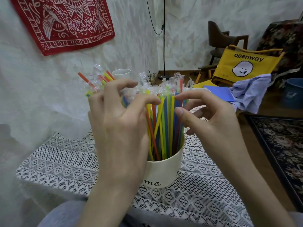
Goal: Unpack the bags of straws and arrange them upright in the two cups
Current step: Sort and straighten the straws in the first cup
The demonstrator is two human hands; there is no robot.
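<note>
A cream cup (pixel 164 172) with dark script lettering stands on the lace-covered table (pixel 57 164). It holds several colourful straws (pixel 164 128) standing upright, their tops in clear wrappers. My left hand (pixel 118 126) is curled round the left part of the bunch near the top, thumb in front and fingers over the wrapper ends. My right hand (pixel 211 118) is at the bunch's right side, with index fingertip and thumb tip touching the straws. A second, pale translucent cup (pixel 121 73) shows behind the straws, mostly hidden.
A white curtain hangs on the left with a red bandana above. To the right are a yellow folding chair (pixel 246 64), a blue cloth (pixel 250 94), a blue folder and a blue bucket (pixel 293 94). A dark patterned rug (pixel 282 148) lies on the floor.
</note>
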